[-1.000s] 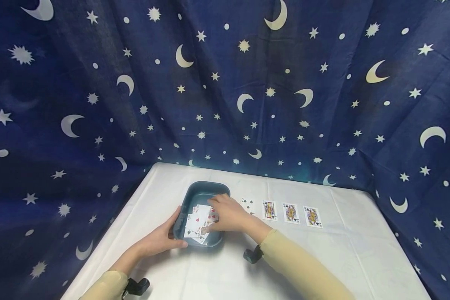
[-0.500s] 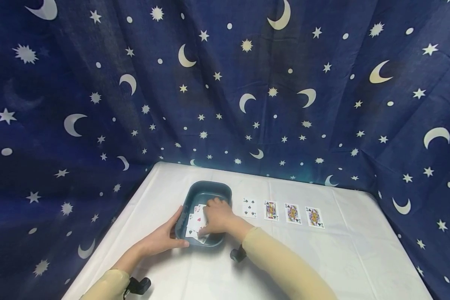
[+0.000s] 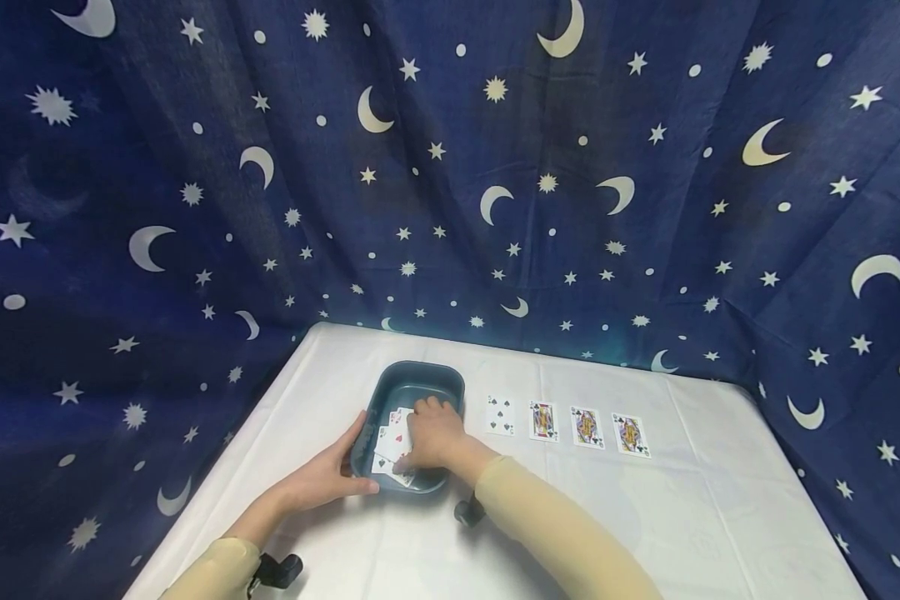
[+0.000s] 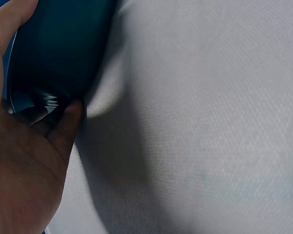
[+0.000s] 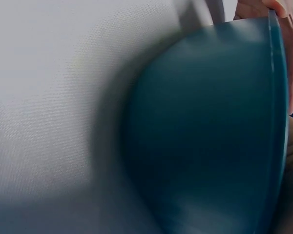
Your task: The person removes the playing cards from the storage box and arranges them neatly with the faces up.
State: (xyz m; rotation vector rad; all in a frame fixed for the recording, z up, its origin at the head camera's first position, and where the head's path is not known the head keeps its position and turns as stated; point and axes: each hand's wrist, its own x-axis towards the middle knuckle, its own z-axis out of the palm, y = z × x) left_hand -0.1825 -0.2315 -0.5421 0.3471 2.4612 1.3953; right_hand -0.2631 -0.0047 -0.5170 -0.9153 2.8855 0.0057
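Teal tub toward worktop's left edge in left hand's clasping fingers; cannot tell if pinching cards with right hand's; risks dragging extras through overlap.

My left hand is extended, thumb and fingers spread apart. My right hand is turned palm down, fingers bent, tips hidden from the head view. My left sleeve lies at lower left, my right sleeve at lower right; both stop short of the hands.
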